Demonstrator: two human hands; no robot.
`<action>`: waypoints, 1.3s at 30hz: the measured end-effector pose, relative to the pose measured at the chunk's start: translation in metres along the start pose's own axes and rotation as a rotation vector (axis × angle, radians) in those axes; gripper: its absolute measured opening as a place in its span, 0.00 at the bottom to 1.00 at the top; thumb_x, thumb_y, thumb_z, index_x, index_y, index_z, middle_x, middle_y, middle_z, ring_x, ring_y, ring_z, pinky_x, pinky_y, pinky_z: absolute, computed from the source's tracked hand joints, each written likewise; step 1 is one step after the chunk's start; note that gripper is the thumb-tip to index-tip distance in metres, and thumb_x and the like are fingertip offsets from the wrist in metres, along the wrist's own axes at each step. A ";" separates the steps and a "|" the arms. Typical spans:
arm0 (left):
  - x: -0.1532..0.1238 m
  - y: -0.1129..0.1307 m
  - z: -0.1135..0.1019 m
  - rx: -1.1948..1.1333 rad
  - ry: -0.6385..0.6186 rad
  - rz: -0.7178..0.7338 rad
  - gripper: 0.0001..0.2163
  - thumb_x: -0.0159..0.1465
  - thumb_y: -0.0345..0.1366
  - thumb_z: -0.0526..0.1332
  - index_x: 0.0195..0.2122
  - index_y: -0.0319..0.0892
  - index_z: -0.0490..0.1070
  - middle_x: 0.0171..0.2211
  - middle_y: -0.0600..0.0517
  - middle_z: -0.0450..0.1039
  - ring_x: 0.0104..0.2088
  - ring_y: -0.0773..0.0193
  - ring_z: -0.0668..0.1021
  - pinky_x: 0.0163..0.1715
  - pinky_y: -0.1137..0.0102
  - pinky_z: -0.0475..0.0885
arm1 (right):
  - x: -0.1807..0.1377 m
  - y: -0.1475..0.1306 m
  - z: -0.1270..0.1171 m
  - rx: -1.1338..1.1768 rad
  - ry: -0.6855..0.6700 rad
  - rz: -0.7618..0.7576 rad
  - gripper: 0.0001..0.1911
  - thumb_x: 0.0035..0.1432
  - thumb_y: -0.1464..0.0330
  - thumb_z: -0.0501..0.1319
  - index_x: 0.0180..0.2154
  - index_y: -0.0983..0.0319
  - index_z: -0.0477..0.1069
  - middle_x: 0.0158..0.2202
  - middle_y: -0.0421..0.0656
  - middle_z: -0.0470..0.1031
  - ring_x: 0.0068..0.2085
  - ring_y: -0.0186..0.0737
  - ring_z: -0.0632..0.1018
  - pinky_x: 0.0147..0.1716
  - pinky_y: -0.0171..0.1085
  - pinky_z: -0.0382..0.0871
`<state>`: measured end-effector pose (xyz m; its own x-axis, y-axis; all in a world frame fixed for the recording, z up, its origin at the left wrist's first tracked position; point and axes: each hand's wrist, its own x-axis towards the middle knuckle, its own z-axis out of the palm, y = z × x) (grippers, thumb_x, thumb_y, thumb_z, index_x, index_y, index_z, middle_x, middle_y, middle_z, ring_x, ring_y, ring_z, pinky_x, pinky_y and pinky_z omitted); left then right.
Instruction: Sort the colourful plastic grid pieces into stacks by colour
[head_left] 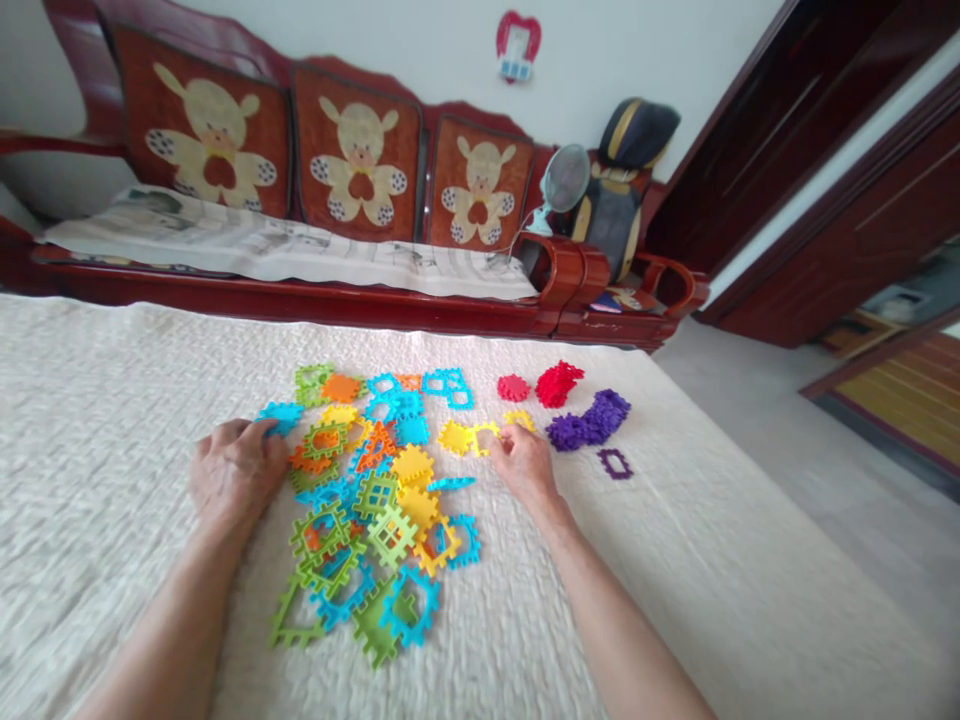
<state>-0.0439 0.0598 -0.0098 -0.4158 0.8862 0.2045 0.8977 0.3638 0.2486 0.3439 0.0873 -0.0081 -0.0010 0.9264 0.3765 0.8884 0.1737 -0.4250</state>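
Observation:
My left hand (238, 465) is at the left edge of a mixed pile, its fingers closed on the near edge of a blue toothed plastic building piece (281, 417). My right hand (525, 460) pinches a yellow frame-shaped building piece (484, 452), whose right side is hidden by the fingers. A solid yellow piece (454, 437) lies against its left side, and another yellow frame (519, 418) shows just behind the hand. Between my hands spreads the pile of green, blue, orange and yellow interlocking pieces, with a green window piece (391, 535) near its middle.
Beyond my right hand lie a red stack (558, 384), a single red piece (513, 388), a purple heap (589, 420) and a purple frame (616, 464). All rest on a cream quilted cover (675, 560). A wooden sofa (337, 300) stands behind, with a small fan (564, 180).

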 end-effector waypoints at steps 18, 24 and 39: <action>0.001 -0.002 -0.001 0.038 -0.041 -0.015 0.26 0.68 0.46 0.44 0.56 0.43 0.77 0.57 0.42 0.72 0.55 0.44 0.71 0.59 0.53 0.67 | -0.017 -0.017 -0.008 -0.138 -0.102 0.100 0.24 0.54 0.60 0.65 0.50 0.64 0.70 0.50 0.53 0.74 0.52 0.54 0.74 0.49 0.46 0.69; 0.003 -0.004 0.003 0.056 -0.016 0.009 0.25 0.68 0.44 0.45 0.54 0.43 0.78 0.55 0.41 0.74 0.55 0.46 0.73 0.59 0.53 0.67 | -0.016 -0.010 -0.002 -0.049 -0.012 0.071 0.15 0.52 0.66 0.64 0.42 0.62 0.71 0.42 0.51 0.74 0.46 0.52 0.75 0.48 0.46 0.71; 0.003 -0.008 0.006 0.064 -0.003 0.038 0.25 0.68 0.45 0.45 0.53 0.43 0.78 0.55 0.40 0.74 0.56 0.43 0.72 0.57 0.51 0.68 | 0.007 0.020 0.021 0.148 0.336 -0.048 0.16 0.57 0.68 0.59 0.49 0.62 0.67 0.47 0.48 0.66 0.51 0.49 0.71 0.55 0.50 0.69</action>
<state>-0.0511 0.0611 -0.0169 -0.3808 0.9006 0.2096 0.9204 0.3473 0.1797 0.3516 0.1040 -0.0315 0.1316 0.7592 0.6375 0.8148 0.2834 -0.5057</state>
